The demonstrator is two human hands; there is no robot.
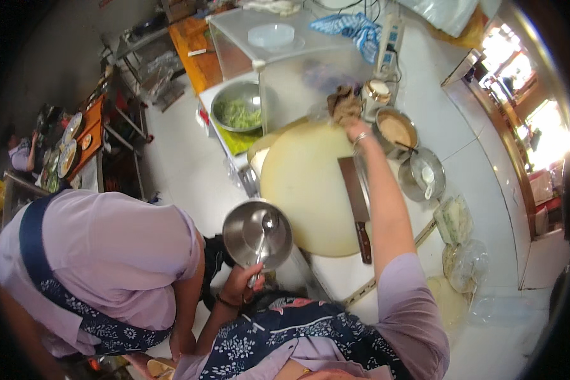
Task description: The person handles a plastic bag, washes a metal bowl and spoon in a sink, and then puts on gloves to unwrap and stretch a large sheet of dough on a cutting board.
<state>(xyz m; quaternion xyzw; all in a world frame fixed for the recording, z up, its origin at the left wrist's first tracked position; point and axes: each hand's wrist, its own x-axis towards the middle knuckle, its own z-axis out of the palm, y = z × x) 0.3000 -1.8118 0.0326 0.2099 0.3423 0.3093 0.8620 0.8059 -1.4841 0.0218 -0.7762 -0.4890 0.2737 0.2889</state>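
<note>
My left hand grips a metal spoon, whose bowl rests inside a stainless steel basin. The same hand is at the basin's near rim; how it supports the basin is partly hidden. My right arm reaches across the counter, and my right hand is closed on a crumpled brown cloth at the far edge of a round, pale cutting board. A cleaver with a wooden handle lies on the board's right side, beside my right forearm.
Behind the board stands a translucent box; left of it, a steel bowl of shredded greens. To the right are a lidded jar, a pot of tan paste, a steel bowl with a white spoon and bagged food. A co-worker stands close at left.
</note>
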